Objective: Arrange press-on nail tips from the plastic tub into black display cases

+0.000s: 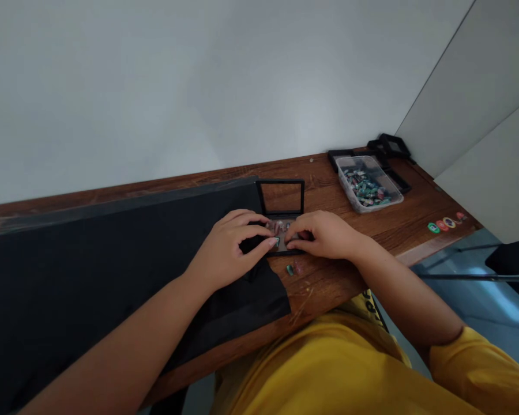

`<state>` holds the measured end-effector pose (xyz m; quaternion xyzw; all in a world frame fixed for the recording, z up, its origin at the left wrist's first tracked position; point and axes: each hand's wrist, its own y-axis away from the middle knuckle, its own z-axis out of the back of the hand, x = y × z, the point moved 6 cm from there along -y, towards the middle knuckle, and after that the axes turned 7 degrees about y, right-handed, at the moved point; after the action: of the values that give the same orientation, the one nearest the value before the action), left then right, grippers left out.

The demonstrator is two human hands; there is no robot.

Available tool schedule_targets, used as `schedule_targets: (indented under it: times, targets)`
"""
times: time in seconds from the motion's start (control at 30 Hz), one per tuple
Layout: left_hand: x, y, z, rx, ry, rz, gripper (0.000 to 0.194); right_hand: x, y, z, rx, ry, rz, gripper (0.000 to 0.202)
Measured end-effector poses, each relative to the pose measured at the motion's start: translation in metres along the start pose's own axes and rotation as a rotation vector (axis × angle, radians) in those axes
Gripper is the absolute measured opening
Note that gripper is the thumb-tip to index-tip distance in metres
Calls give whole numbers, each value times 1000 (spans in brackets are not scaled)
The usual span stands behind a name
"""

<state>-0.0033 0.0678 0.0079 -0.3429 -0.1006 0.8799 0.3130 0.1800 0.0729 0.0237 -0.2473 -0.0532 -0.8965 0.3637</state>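
Note:
A small black case (282,214) stands with its framed, see-through lid raised. Several small shiny pieces (281,226) lie in its base, their kind too small to make out. At the base's left side is my left hand (230,245), thumb and index finger drawn together at a small green piece (277,242). My right hand (326,235) reaches in from the right with its fingers closed over the base; whatever they grip is hidden. In front of the case, a green piece (290,269) and a pinkish piece (298,266) rest on the wooden table.
A clear plastic tub (358,204) full of small green and pink pieces stands at the right. Black cases (393,146) are piled behind it. A black mat (112,253) covers the table's left part. Round stickers (442,225) mark the right edge.

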Motion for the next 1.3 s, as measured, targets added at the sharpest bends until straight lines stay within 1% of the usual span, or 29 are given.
schedule_targets:
  times: [0.27, 0.8, 0.93, 1.07, 1.17, 1.3]
  targets:
    - [5, 1, 0, -14, -2, 39, 37, 0, 0, 0, 2, 12, -11, 9]
    - [0, -3, 4, 6, -65, 88, 41, 2, 1, 3, 37, 42, -60, 12]
    - [-1, -2, 5, -18, -42, 88, 41, 3, 1, 4, 11, 60, -51, 11]
    - [-3, -1, 7, -50, -10, 86, 39, 0, 1, 6, -13, 92, -118, 16]
    - [0, -1, 9, -74, -40, 110, 38, -2, 1, 6, -2, 121, -170, 18]
    - [8, 0, 8, -74, -81, 131, 39, -2, 0, 5, 13, 131, -174, 17]
